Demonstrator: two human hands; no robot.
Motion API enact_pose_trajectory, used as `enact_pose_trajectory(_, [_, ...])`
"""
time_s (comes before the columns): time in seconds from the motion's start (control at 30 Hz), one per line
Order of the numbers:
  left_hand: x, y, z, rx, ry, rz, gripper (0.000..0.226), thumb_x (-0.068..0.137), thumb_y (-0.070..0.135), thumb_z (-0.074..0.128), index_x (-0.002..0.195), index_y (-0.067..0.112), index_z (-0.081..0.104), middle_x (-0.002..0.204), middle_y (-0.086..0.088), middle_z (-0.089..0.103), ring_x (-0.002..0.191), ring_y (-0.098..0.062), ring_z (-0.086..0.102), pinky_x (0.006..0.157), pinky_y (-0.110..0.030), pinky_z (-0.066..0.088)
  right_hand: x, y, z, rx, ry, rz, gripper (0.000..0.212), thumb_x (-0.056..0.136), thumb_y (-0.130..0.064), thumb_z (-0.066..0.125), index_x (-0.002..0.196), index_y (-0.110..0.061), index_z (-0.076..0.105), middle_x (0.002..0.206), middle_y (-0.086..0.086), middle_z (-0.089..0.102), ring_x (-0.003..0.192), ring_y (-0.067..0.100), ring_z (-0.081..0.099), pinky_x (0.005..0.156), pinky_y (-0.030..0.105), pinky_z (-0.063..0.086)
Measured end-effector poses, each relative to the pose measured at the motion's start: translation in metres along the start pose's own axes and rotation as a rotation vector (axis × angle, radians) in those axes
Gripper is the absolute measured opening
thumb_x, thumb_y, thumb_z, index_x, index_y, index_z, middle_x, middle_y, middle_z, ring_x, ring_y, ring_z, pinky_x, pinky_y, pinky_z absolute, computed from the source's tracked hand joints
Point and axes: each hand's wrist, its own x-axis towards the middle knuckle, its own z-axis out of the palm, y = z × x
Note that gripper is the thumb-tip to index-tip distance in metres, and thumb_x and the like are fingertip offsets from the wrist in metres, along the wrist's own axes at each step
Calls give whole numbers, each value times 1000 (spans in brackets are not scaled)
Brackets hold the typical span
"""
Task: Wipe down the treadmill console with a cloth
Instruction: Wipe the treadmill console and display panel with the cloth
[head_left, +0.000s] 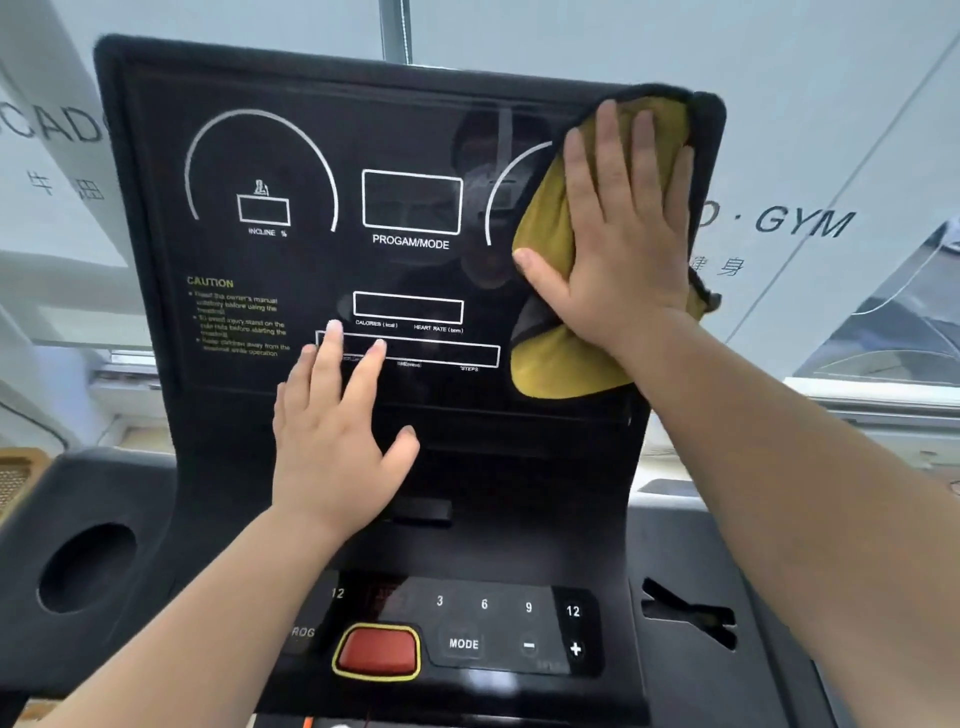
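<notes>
The black treadmill console (260, 322) stands upright in front of me, with white dial arcs, display boxes and a yellow caution text. A yellow cloth (545, 213) with a dark edge lies against its upper right part, covering the right dial. My right hand (623, 228) presses flat on the cloth with straight, spread fingers. My left hand (337, 447) rests flat on the lower middle of the screen, fingers straight, holding nothing.
Below the screen is a button panel (498, 629) with a red stop button (378, 650), MODE, minus and plus keys. A round cup holder (85, 566) sits at the left, a slotted recess (691, 613) at the right. A frosted window with GYM lettering (805, 221) lies behind.
</notes>
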Motion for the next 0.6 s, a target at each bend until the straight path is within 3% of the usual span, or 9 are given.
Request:
enact_pose_trajectory(0.13, [-4, 2, 13, -4, 9, -6, 88, 74, 46, 64, 153, 22, 35, 167, -14, 11, 153, -40, 11, 118, -64, 22, -68, -8, 27, -36, -44, -246, 91, 94, -73, 38, 164, -21, 14, 173, 7, 9, 158, 35, 7, 126, 59, 0])
enact_pose_trajectory(0.27, [-3, -1, 15, 25, 22, -4, 91, 74, 39, 75, 153, 23, 34, 167, -14, 11, 152, -41, 11, 115, -68, 23, -158, -5, 57, -55, -88, -327, 87, 96, -67, 42, 164, -21, 15, 172, 7, 12, 158, 32, 6, 126, 56, -6])
enact_pose_trajectory(0.33, [-3, -1, 13, 28, 26, 0, 90, 73, 42, 70, 153, 23, 33, 167, -14, 10, 152, -41, 11, 115, -68, 22, -180, 3, 63, -88, -100, -350, 90, 95, -68, 42, 165, -19, 10, 172, 7, 8, 158, 32, 4, 126, 55, -9])
enact_pose_trajectory(0.43, [-3, 1, 11, 24, 20, 7, 89, 73, 45, 64, 153, 22, 33, 167, -16, 10, 152, -41, 10, 116, -66, 22, -161, 15, 53, -72, -91, -248, 94, 94, -69, 43, 164, -15, 11, 172, 9, 5, 158, 33, 3, 126, 54, -9])
enact_pose_trajectory(0.6, [-3, -1, 8, 27, 10, 15, 91, 75, 38, 78, 153, 22, 35, 167, -14, 11, 152, -41, 11, 116, -67, 23, -54, 30, 15, 19, -22, 38, 94, 95, -66, 43, 162, -8, 14, 171, 20, 7, 157, 41, 4, 125, 59, -4])
